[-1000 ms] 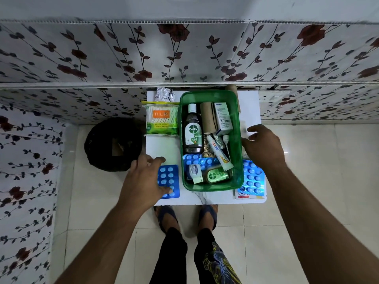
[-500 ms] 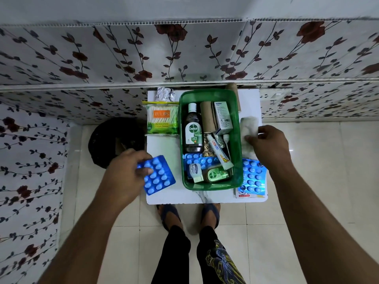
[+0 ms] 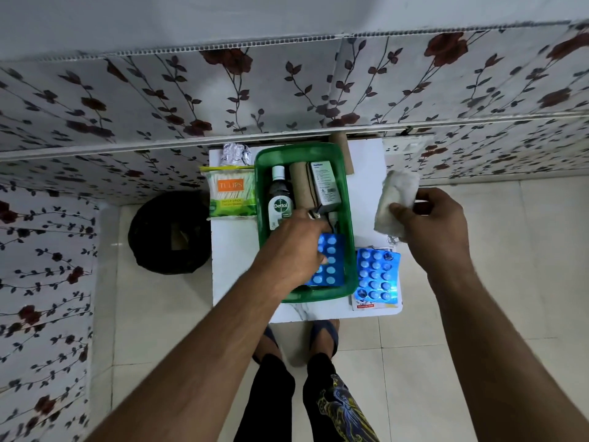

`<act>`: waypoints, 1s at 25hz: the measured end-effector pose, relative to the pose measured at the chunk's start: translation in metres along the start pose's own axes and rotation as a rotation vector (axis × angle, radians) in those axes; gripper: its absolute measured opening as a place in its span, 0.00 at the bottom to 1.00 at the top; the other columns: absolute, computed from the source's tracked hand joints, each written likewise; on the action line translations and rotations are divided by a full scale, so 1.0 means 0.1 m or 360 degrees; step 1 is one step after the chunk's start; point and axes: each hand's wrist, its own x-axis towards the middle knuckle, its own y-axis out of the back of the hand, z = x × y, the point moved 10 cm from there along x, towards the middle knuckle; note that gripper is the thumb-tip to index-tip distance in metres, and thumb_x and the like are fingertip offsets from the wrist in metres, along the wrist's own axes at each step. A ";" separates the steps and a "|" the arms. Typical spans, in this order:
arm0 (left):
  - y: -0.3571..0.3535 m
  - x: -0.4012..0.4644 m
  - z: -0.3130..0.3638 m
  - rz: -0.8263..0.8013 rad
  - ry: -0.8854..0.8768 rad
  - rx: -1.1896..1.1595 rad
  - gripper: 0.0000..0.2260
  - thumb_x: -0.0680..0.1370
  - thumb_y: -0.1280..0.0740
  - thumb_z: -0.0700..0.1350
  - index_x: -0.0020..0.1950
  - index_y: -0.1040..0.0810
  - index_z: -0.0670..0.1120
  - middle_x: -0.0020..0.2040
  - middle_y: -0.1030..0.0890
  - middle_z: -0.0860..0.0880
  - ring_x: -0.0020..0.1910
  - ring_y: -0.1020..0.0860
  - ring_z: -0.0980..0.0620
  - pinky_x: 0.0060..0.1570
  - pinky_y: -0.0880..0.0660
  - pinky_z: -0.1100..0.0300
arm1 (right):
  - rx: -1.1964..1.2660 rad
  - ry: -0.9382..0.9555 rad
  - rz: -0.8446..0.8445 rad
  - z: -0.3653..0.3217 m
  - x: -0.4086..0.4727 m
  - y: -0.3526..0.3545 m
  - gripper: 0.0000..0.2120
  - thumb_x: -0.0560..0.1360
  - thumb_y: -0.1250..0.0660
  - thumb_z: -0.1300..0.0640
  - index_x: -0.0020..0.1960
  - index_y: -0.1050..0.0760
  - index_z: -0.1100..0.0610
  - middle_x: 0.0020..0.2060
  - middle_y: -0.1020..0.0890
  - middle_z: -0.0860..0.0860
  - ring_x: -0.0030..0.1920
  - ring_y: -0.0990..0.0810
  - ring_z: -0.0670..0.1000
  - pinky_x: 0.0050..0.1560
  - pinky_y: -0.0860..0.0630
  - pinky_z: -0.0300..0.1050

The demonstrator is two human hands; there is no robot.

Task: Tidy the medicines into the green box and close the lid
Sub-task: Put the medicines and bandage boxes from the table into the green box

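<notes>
The open green box stands on a small white table. Inside it are a Dettol bottle, a brown roll and a white carton. My left hand is inside the box, shut on a blue blister pack that lies over the box's near half. To the right of the box my right hand holds a white cotton roll raised above the table. Another blue blister pack lies on the table right of the box.
A pack of cotton buds and a crumpled foil strip lie left of the box. A second brown roll leans behind it. A black bin stands on the floor to the left. The floral wall is just behind the table.
My left hand lifted the blue blister pack from the table and carried it right into the green box. My right hand picked up the white cotton roll and raised it.
</notes>
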 end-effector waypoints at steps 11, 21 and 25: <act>0.43 -0.18 0.04 0.0345 -0.0109 0.0069 0.13 0.77 0.33 0.48 0.61 0.22 0.46 0.53 0.22 0.47 0.50 0.24 0.49 0.50 0.26 0.56 | 0.0059 0.0123 -0.0022 -0.37 -0.33 0.04 0.10 0.75 0.31 0.56 0.56 0.23 0.51 0.43 0.16 0.48 0.42 0.16 0.47 0.44 0.20 0.42; 0.84 -0.67 -1.41 0.0829 0.0506 -0.0727 0.08 0.77 0.34 0.40 0.48 0.19 0.52 0.42 0.17 0.52 0.41 0.20 0.58 0.41 0.26 0.63 | -0.0690 0.0283 -0.0789 -0.38 -0.93 -1.44 0.19 0.72 0.31 0.57 0.62 0.29 0.52 0.47 0.16 0.54 0.50 0.18 0.60 0.45 0.23 0.48; 0.61 -0.70 -1.53 0.0755 0.0520 -0.0738 0.08 0.76 0.34 0.40 0.50 0.18 0.50 0.42 0.18 0.52 0.41 0.21 0.57 0.41 0.28 0.63 | -0.0857 0.0450 -0.0719 -0.41 -0.95 -1.52 0.24 0.72 0.34 0.57 0.67 0.33 0.49 0.47 0.17 0.55 0.51 0.20 0.61 0.41 0.30 0.47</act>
